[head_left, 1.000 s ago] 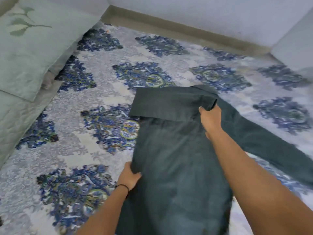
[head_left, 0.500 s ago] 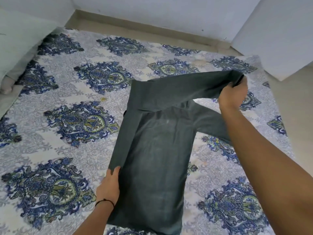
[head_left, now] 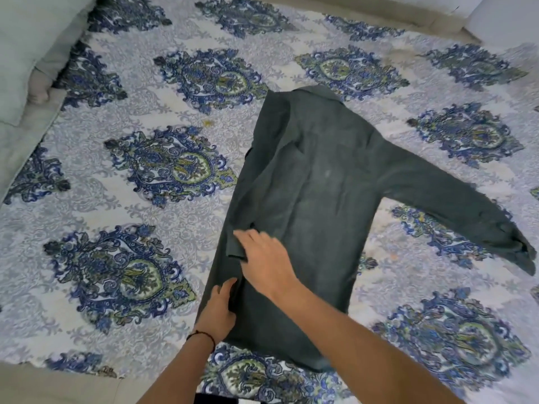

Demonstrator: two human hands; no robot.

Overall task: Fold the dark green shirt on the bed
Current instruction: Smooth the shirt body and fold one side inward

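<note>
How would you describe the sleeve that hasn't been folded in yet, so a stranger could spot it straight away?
Start at the bedspread, white with blue and green medallions. On it lies the dark green shirt, with the left hand and right hand flat near its left edge. The loose sleeve is the long dark strip that reaches right from the shirt's body, the only part sticking out.

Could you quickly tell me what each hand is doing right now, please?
Left hand: open, fingers resting on the left edge of the dark green shirt, holding nothing.
Right hand: open, palm flat on the folded sleeve cuff, holding nothing.
</note>
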